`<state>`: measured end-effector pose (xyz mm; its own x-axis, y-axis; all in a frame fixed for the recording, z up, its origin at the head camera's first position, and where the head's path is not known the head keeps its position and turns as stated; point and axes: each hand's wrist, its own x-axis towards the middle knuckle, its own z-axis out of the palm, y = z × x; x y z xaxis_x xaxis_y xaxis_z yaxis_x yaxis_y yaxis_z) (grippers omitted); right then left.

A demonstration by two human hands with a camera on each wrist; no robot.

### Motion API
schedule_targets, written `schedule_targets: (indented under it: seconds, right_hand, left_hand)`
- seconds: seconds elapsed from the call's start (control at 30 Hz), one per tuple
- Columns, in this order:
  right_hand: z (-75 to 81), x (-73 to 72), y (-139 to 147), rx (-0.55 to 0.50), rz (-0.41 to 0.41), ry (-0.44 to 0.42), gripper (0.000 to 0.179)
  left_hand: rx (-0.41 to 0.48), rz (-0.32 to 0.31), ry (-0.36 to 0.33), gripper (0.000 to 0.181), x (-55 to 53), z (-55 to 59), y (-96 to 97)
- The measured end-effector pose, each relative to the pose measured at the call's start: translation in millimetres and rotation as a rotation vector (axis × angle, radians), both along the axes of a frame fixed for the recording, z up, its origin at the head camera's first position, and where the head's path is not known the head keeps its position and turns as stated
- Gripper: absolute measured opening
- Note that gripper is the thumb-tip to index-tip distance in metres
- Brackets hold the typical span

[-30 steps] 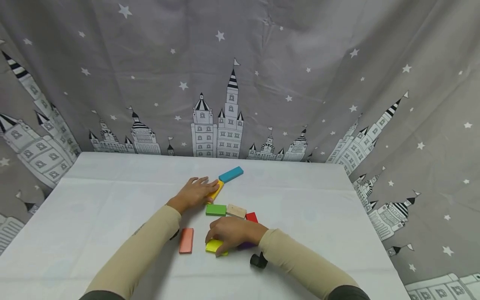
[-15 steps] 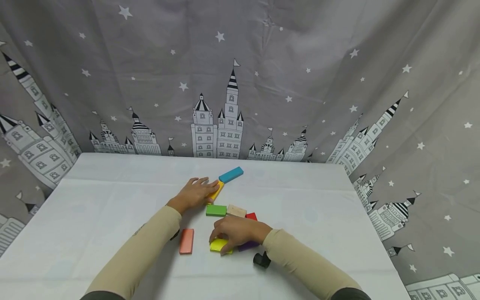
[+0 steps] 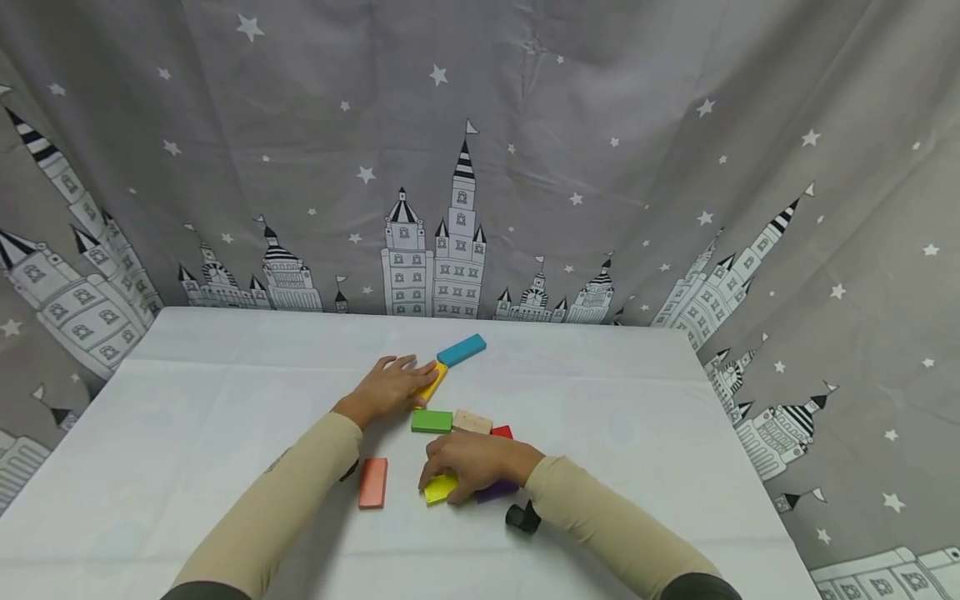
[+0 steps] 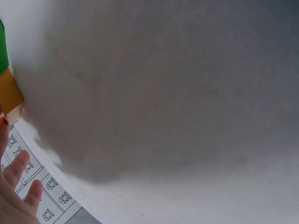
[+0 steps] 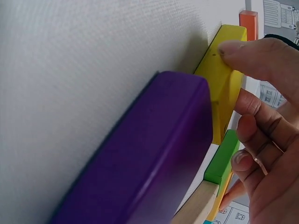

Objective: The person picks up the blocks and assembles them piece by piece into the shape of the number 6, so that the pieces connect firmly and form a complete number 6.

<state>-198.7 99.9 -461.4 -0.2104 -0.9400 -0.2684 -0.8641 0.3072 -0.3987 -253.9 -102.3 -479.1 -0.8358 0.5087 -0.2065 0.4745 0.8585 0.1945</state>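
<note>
Looks like setting a bright yellow, flat, painted block (image 3: 440, 490) in line with a deep purple, flat, painted block (image 5: 149, 149) at the near end of a bending row. Pinched by thumb and fingers of the right hand (image 3: 480, 462): bright yellow, a bit aslant on the white-covered table (image 3: 637, 417), left of purple. Hard to tell if touching purple or just beside. Hands apart, with left hand (image 3: 390, 386) fingers spread and resting on a golden yellow, flat, painted block (image 3: 432, 387). Touching the far end of golden: a blue, flat, painted block (image 3: 461, 350). Across the middle: a green, flat, painted block (image 3: 431, 422), a plain, pale wooden block (image 3: 472, 422), and a red, painted block (image 3: 502, 432), partly hidden. Needed next, most likely: a small, soft turn to line up bright yellow with purple, then a lift straight up, with no bump. Off to the left, alone: a salmon pink, flat, painted block (image 3: 372, 483), with a bare gap before bright yellow. Not much room between green and the right hand. Lots of room on the near side and out to the right. Far table edge well past blue; near edge out of sight.
</note>
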Motion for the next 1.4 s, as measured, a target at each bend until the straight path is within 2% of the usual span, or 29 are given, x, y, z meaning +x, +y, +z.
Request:
schedule_targets:
  seconds: [0.57,0.97,1.23,1.4]
  right_hand:
    - [2.4,3.3,4,0.017,0.002,0.039,0.032]
    - [3.1,6.1,8,0.009,-0.015,0.031,0.032]
    - [0.6,4.9,12,-0.02,-0.029,0.013,0.034]
    - [0.9,2.7,19,-0.043,-0.113,0.001,0.04]
  left_hand:
    - [0.005,-0.01,0.021,0.062,0.7,-0.6,0.0]
    - [0.019,0.004,0.012,0.061,4.3,-0.2,1.4]
    - [0.024,0.005,0.01,0.061,2.8,-1.1,1.3]
    - [0.032,0.006,0.008,0.061,3.1,-1.0,1.0]
